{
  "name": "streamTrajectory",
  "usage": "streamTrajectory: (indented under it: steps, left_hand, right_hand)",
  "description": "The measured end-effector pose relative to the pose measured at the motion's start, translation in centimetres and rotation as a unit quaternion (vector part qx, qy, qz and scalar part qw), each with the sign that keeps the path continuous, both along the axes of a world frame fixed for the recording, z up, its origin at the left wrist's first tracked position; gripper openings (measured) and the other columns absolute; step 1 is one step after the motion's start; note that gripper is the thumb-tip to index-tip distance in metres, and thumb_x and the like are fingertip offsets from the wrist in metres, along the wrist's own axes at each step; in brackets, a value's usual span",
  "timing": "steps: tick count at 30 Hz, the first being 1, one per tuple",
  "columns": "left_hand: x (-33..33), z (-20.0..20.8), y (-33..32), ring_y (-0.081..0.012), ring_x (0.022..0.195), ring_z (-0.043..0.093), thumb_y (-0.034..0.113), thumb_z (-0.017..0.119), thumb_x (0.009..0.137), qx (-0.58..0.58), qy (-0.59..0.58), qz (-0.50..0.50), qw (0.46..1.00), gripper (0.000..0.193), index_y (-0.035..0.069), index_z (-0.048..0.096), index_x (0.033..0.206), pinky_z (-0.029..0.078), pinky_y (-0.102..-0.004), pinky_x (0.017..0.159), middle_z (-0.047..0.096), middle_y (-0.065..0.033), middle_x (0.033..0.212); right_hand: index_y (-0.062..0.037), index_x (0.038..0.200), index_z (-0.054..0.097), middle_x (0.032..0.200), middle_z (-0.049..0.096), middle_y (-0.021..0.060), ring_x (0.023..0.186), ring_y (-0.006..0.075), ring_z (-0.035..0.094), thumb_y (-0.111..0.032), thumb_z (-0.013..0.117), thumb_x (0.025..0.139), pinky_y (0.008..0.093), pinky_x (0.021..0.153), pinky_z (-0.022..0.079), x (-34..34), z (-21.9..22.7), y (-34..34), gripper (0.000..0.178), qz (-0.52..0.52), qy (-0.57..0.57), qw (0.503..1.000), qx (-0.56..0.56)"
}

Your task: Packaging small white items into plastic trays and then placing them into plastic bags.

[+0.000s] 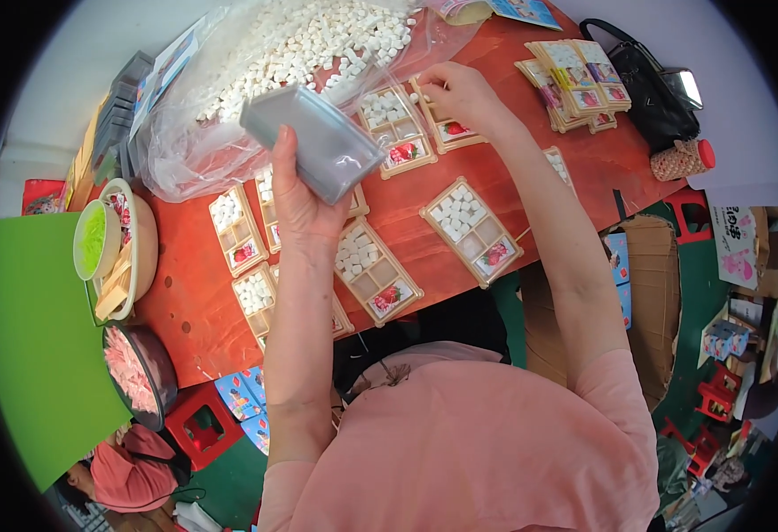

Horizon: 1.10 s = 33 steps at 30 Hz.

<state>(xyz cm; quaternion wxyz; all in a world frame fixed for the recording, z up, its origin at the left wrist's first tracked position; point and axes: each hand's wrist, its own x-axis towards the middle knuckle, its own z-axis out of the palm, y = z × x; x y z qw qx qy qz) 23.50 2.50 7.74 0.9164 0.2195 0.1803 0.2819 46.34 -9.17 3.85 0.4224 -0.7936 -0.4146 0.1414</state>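
My left hand (305, 213) grips a greyish see-through plastic box (314, 142), or a stack of thin ones, tilted above the table. My right hand (464, 97) reaches to the far side, its fingers curled together over a wooden compartment tray (453, 131) with a strawberry picture in it. What those fingers hold, if anything, is hidden. Just left of it lies a similar tray (407, 156) with white cubes in its far compartment. Between my forearms are two more trays, one nearer my left arm (367, 279) and one further right (471, 232), each holding white cubes and a strawberry card.
An open plastic bag (185, 164) heaped with white cubes (291, 58) covers the far left of the red table (196, 310). Stacked packed trays (575, 80), a black handbag (642, 97) and a red-lidded jar (682, 160) stand far right. Basins (145, 257) line the left edge.
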Motion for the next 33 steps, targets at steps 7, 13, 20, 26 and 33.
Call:
streamTrajectory:
  steps: [7,13,20,26,33]
  left_hand:
    - [-2.6,0.0,0.8,-0.0268,0.112,0.063,0.036,0.073,0.09,0.012,0.004,0.036,0.999,0.056,0.009,0.05,0.134,0.053,-0.0494,0.098,0.064,-0.0083,0.122]
    - [-4.0,0.2,0.9,-0.0274,0.112,0.063,0.039,0.072,0.09,0.012,-0.013,0.021,1.0,0.059,0.009,0.049,0.135,0.053,-0.0508,0.098,0.064,-0.0089,0.122]
    - [-3.5,-0.6,0.2,-0.0285,0.112,0.064,0.039,0.071,0.091,-0.017,-0.007,0.03,0.999,0.059,0.008,0.049,0.136,0.053,-0.051,0.098,0.063,-0.0112,0.123]
    - [-3.4,-0.7,-0.4,-0.0272,0.112,0.064,0.039,0.071,0.09,-0.011,0.003,0.004,1.0,0.059,0.007,0.049,0.135,0.053,-0.0487,0.099,0.063,-0.0107,0.123]
    - [-2.1,-1.1,-1.9,-0.0264,0.11,0.064,0.038,0.072,0.09,-0.014,0.019,-0.025,0.999,0.059,0.007,0.048,0.135,0.053,-0.0468,0.099,0.064,-0.0108,0.12]
  right_hand:
    - [-0.0036,0.097,0.067,0.109,0.062,0.0108,0.097,0.0334,0.064,-0.019,0.064,0.09,0.0418,0.081,0.053,-1.1,-1.7,2.0,0.017,-0.008,-0.301,0.939,-0.164]
    - [0.0006,0.096,0.069,0.092,0.064,0.0124,0.085,0.0248,0.064,-0.02,0.067,0.088,0.0361,0.078,0.051,1.3,-0.2,-1.5,0.022,-0.027,-0.149,0.987,-0.049]
    - [-0.0004,0.103,0.068,0.099,0.065,0.013,0.089,0.0283,0.065,-0.02,0.066,0.09,0.0382,0.08,0.051,-0.3,-0.4,-1.3,0.024,-0.039,-0.18,0.98,-0.078]
    - [-0.0009,0.107,0.068,0.103,0.065,0.0126,0.093,0.0312,0.065,-0.021,0.064,0.092,0.0399,0.081,0.051,-0.6,-1.4,-1.6,0.025,-0.027,-0.178,0.982,-0.066]
    - [0.0009,0.12,0.063,0.104,0.065,0.0051,0.091,0.015,0.063,-0.024,0.061,0.098,0.0298,0.08,0.051,-2.4,2.7,-4.4,0.033,-0.078,0.108,0.984,0.121]
